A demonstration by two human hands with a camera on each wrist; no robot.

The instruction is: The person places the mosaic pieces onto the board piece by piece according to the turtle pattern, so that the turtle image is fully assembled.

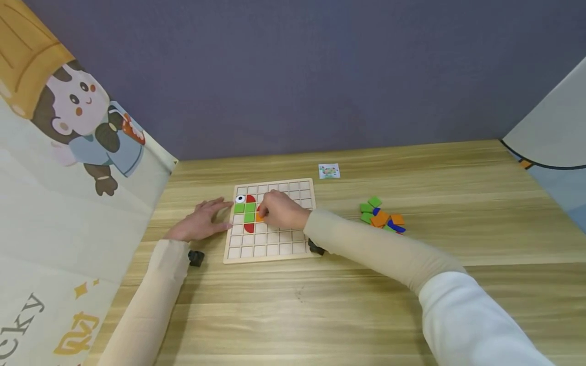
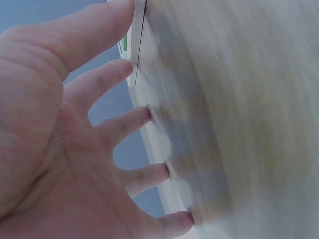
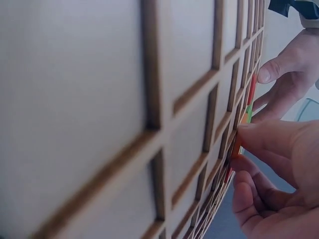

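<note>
A wooden grid board point(image 1: 273, 249) lies on the table. In its left columns sit a white eye piece point(image 1: 240, 199), several green squares point(image 1: 249, 216) and red rounded pieces point(image 1: 248, 228). My right hand point(image 1: 285, 212) reaches over the board and pinches an orange square piece point(image 3: 237, 145) between thumb and forefinger, right at a cell beside the green squares. Part of a red piece shows by those fingers. My left hand point(image 1: 200, 221) has its fingers spread, with the thumb and forefinger point(image 2: 122, 68) touching the board's left edge and the other fingertips on the table.
To the right of the board is a loose pile of green, orange point(image 1: 379, 219) and blue pieces, partly behind my right forearm. A small picture card point(image 1: 329, 171) lies behind the board. A dark panel point(image 1: 320, 76) rises along the table's back edge.
</note>
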